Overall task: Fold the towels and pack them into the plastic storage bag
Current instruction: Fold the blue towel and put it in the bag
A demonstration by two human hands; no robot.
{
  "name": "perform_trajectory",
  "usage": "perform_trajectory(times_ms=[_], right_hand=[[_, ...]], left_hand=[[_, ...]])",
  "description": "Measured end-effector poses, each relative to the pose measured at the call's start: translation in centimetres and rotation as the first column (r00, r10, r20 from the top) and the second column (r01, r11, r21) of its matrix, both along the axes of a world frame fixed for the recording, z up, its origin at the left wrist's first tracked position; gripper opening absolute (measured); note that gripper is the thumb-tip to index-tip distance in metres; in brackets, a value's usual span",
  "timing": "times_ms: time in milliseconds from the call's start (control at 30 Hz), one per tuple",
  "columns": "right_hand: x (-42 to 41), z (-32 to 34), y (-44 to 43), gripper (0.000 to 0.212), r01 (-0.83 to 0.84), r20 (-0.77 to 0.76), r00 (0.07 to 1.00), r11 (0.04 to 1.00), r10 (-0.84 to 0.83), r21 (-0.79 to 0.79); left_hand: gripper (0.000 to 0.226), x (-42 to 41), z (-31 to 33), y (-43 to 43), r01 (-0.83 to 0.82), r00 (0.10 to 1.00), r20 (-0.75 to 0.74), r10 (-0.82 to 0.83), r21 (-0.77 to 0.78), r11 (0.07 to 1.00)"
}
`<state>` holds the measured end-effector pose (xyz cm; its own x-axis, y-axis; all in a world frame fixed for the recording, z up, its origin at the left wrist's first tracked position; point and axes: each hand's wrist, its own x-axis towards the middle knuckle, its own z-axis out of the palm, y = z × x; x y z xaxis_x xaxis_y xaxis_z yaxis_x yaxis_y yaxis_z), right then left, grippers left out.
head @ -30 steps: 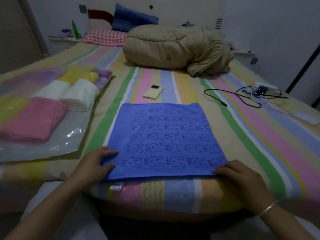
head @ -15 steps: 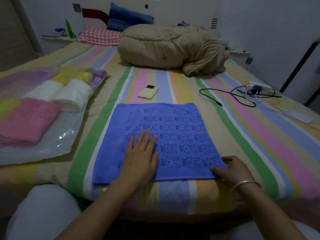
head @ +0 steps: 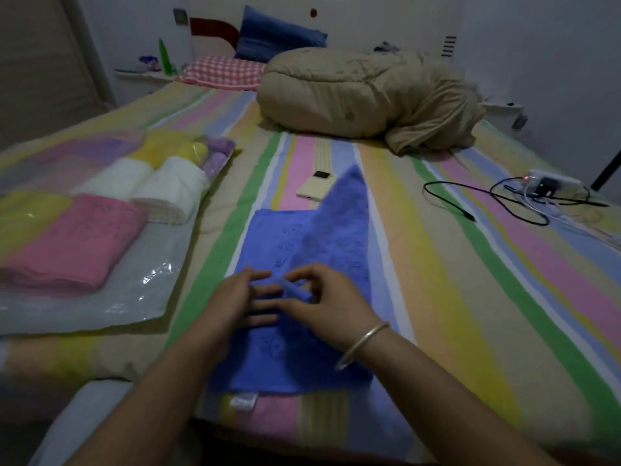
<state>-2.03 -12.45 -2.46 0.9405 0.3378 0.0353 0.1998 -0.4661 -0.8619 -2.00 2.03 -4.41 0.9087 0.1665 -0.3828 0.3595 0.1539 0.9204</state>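
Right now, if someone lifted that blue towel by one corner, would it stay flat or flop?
Probably flop: the blue towel bends softly over itself where the right hand pinches a fold. It is likely light, since a fingertip pinch seems to raise half of it. It would hardly roll, as the rest lies flat.

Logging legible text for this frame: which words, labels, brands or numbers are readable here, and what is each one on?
No text in this frame can be read.
On the blue towel: a printed pattern with small marks, too blurred to read.
On the white tag at the towel's near edge: faint print, too small to read.
On the phone: no legible text.
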Motion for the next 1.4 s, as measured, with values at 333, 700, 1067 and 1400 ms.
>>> perform_trajectory(times_ms=[333, 700, 1067, 1400], right_hand=[[13.4, -1.2, 2.5, 0.014, -0.026, 0.179, 0.981, 0.960, 0.079, -0.279], [28.3, -2.9, 8.0, 0.037, 0.006, 0.163, 0.966, 0.617, 0.199, -0.787], [27.9, -2.2, 8.4, 0.023, 0.122, 0.314, 0.942, 0.748, 0.120, -0.652], [25.8, -3.4, 12.1, 0.029, 0.071, 0.321, 0.928, 0.758, 0.188, -0.648]], left_hand=[[0.017, 1.0, -3.7, 3.1, -0.033, 0.999, 0.043, 0.022, 0.258, 0.966], [0.016, 0.5, -4.7, 4.0, 0.072, 0.993, 0.090, -0.082, 0.108, 0.992], [0.025, -1.6, -3.5, 4.2, 0.157, 0.963, 0.171, -0.207, 0.269, 0.950], [0.025, -4.2, -3.5, 5.3, 0.071, 0.980, 0.158, -0.122, 0.293, 0.954]])
